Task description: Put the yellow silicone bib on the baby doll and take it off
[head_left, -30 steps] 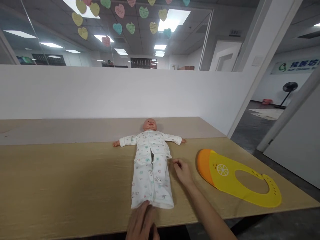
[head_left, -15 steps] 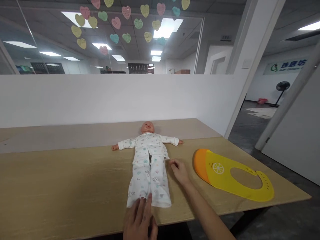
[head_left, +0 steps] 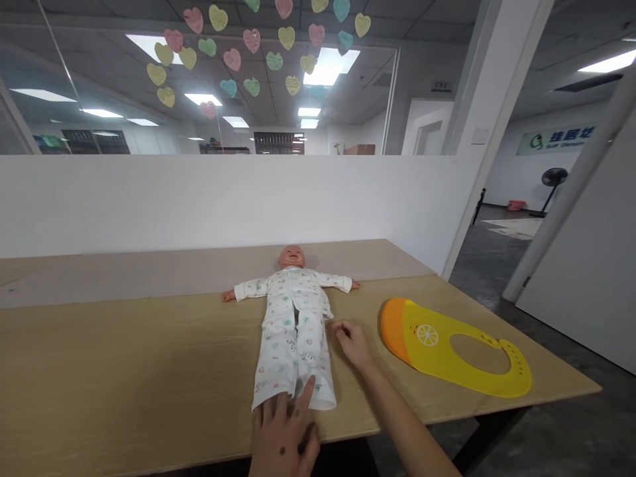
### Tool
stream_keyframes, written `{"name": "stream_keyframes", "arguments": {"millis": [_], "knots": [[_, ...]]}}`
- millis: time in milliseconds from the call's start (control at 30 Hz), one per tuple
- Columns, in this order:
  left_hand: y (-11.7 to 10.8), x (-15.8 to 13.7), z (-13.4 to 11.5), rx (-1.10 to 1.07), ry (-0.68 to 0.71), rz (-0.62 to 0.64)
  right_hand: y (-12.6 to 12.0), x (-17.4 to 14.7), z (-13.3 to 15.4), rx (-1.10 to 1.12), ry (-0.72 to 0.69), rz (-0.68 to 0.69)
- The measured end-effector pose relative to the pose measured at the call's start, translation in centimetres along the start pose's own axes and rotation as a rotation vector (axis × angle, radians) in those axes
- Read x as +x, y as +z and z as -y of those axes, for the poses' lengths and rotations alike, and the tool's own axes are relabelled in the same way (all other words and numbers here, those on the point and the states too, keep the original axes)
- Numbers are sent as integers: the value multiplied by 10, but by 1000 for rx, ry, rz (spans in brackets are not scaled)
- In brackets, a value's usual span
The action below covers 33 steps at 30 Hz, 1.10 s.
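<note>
A baby doll (head_left: pixel 291 257) lies on its back on the table with both arms stretched out sideways. It wears a white printed pajama top (head_left: pixel 293 291) and white printed pajama trousers (head_left: pixel 312 351), whose legs point toward me. My left hand (head_left: pixel 284 427) is at the trouser cuffs, fingers stretched and apart, the index finger lying over one leg; no grip on the cloth shows. Beside the doll's hip, my right hand (head_left: pixel 352 343) rests with its fingers curled in, close to the trousers, and nothing shows in it. Right of it lies a yellow bib (head_left: pixel 437 358) with an orange pocket.
The wooden table (head_left: pixel 124 371) ends at a front edge close to me and a right corner past the bib. Behind it stands a white partition (head_left: pixel 223 199) with glass above. A doorway opens at the right, with a standing fan (head_left: pixel 554 177) beyond.
My left hand has moved slightly forward over the trouser cuffs, its index finger spreading to the right. My right hand stays beside the doll. The view has shifted a little.
</note>
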<state>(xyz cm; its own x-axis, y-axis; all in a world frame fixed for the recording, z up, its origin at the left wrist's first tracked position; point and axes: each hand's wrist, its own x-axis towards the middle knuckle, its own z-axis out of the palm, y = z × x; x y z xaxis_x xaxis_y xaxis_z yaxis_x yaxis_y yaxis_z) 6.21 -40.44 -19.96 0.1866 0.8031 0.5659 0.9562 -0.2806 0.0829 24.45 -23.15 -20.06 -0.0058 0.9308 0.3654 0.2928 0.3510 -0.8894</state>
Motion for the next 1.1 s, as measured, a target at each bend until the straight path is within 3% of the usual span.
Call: {"name": "stream_keyframes", "arguments": {"millis": [233,367,667,867,967,1100], "knots": [[-14,-9,25,60,136,122,-2,-3,3,6,10,18],[-13,-13,24,83,210,164,-2,-2,1,-10,27,28],[10,-11,3,89,38,138,-2,-1,2,-8,34,49],[10,-16,-6,48,-14,130,-2,-13,19,41,60,21],[8,-15,-10,45,-40,142,-8,-42,31,48,39,127],[10,-13,-10,56,-17,153,-15,-87,40,-103,-118,361]]}}
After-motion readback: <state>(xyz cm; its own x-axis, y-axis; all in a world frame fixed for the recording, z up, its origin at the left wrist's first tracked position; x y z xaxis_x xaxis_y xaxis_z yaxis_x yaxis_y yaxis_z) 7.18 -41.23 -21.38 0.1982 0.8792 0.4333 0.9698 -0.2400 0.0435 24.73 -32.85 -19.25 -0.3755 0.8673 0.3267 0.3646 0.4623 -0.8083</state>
